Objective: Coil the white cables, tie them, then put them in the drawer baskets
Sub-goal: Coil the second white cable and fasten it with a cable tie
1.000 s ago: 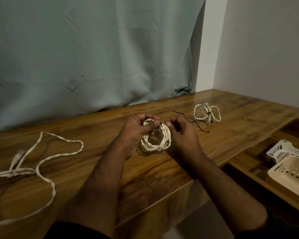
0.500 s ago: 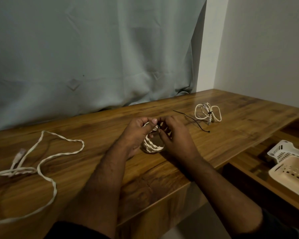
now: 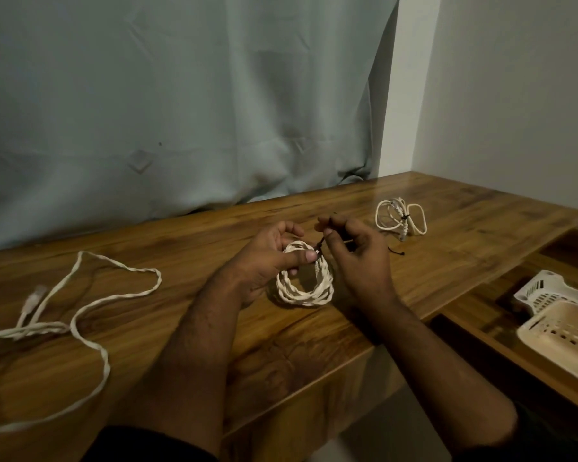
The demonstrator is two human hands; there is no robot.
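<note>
Where the desk meets its front edge, both hands work at a coil of white braided cable lying flat on the wood. Left hand: thumb pressed down on the coil's upper rim, fingers curled behind it, gripping the loops. Right hand: thumb and forefinger pinched on a thin black tie that runs down to the coil just beside the left thumb; remaining fingers loosely curled. A free end of the tie shows past the right hand on the desk. Second cable, tied: small white bundle cinched at its middle with a dark tie, lying farther back and to the right, well apart from the hands. Third cable, loose: uncoiled, sprawled in open loops over the left part of the desk, plug near the left edge. Baskets: two perforated plastic ones, one white, one cream, touching, in the open drawer at lower right. Curtain: pale, hanging behind the desk.
</note>
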